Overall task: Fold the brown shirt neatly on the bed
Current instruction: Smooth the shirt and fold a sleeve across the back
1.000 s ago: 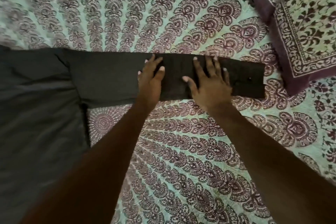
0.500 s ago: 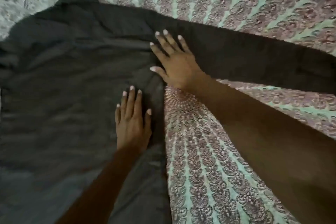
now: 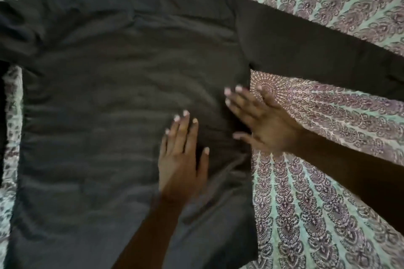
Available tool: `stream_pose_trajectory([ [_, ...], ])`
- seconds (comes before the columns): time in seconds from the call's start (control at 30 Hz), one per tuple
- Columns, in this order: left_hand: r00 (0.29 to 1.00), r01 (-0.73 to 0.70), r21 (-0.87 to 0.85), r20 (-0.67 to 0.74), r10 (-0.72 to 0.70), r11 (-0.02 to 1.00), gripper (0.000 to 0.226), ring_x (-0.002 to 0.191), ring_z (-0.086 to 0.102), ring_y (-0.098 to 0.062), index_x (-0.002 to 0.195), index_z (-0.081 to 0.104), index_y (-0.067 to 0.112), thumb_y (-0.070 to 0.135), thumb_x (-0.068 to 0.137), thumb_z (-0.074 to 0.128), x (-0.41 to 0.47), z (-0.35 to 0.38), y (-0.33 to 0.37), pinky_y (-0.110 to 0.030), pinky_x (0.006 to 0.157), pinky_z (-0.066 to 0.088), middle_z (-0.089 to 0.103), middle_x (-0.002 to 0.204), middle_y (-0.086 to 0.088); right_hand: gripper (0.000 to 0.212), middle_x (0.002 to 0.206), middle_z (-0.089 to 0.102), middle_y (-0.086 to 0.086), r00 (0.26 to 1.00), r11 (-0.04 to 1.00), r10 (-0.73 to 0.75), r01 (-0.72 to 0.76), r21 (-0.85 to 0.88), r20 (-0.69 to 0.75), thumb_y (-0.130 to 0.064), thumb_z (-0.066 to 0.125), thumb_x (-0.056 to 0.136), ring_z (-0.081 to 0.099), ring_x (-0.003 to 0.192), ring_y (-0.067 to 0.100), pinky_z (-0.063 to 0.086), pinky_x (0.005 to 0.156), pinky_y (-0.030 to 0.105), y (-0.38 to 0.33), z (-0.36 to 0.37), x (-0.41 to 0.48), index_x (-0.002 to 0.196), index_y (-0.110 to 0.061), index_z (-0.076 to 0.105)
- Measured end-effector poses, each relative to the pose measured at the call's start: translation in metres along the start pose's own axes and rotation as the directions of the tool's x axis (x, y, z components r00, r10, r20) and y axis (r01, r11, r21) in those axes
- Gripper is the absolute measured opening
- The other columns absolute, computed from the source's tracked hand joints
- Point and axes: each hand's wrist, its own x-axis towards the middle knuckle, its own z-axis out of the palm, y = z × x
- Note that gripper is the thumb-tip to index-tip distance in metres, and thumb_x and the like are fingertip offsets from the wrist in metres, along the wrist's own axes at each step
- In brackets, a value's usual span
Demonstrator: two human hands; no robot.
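Lying flat, rippled brown shirt

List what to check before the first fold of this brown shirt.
1. Shirt spread open on the bedspread: ok.
2. Cloth smooth: not ok, ripples cross the middle and a crease lies by the left hand.
3. Sleeve beside the right hand laid straight: ok.
4. Other sleeve laid straight: cannot tell, it runs out of view.
5. Left hand flat on the shirt: ok.
6. Right hand pressing the side edge: cannot tell, it is blurred.
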Motion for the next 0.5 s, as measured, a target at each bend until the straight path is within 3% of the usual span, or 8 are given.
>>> stream_pose_trajectory([
  [0.1, 0.997, -0.042, 0.190, 0.079, 0.027, 0.981, 0.073, 0.160, 0.011, -0.025, 0.162, 0.028, 0.015, 0.049, 0.100, 0.046, 0.023, -0.009, -0.033, -0.049, 0.127, 0.017, 0.015, 0.172, -0.006, 0.075, 0.171, 0.015, 0.014, 0.970, 0.972, 0.234, -0.231, 0.053, -0.067, -0.056, 0.036, 0.107, 0.011, 0.159, 0.031, 0.014, 0.127, 0.055, -0.006, -0.007, 0.069, 0.161, -0.006, 0.025],
  [0.23, 0.975, -0.136, 0.285, 0.208, 0.077, 0.949, 0.084, 0.160, 0.007, -0.024, 0.164, 0.014, 0.014, 0.062, 0.100, 0.038, 0.017, -0.009, -0.058, -0.050, 0.127, 0.014, 0.005, 0.174, -0.005, 0.081, 0.173, 0.010, 0.011, 0.877, 0.863, 0.478, -0.479, 0.159, 0.049, -0.064, 0.030, 0.102, 0.006, 0.160, 0.032, 0.010, 0.128, 0.054, -0.026, 0.010, 0.123, 0.163, -0.012, 0.022],
  [0.37, 0.961, -0.180, 0.305, 0.256, 0.102, 0.935, 0.090, 0.160, 0.006, -0.024, 0.164, 0.012, 0.012, 0.065, 0.096, 0.039, -0.020, -0.011, -0.063, -0.051, 0.128, 0.012, 0.003, 0.174, -0.006, 0.083, 0.173, 0.004, 0.008, 0.844, 0.825, 0.530, -0.536, 0.180, 0.086, -0.070, 0.025, 0.101, 0.002, 0.160, 0.029, 0.007, 0.127, 0.056, -0.083, 0.025, 0.062, 0.165, -0.018, 0.013],
  [0.5, 0.960, -0.184, 0.316, 0.263, 0.100, 0.931, 0.090, 0.160, 0.008, -0.025, 0.164, 0.014, 0.013, 0.066, 0.096, 0.041, -0.063, -0.012, -0.062, -0.055, 0.127, 0.013, 0.005, 0.174, -0.005, 0.081, 0.174, -0.001, 0.005, 0.787, 0.774, 0.586, -0.614, 0.158, 0.193, -0.068, 0.026, 0.102, -0.001, 0.161, 0.024, 0.012, 0.125, 0.059, -0.162, 0.017, -0.043, 0.165, -0.020, 0.009],
])
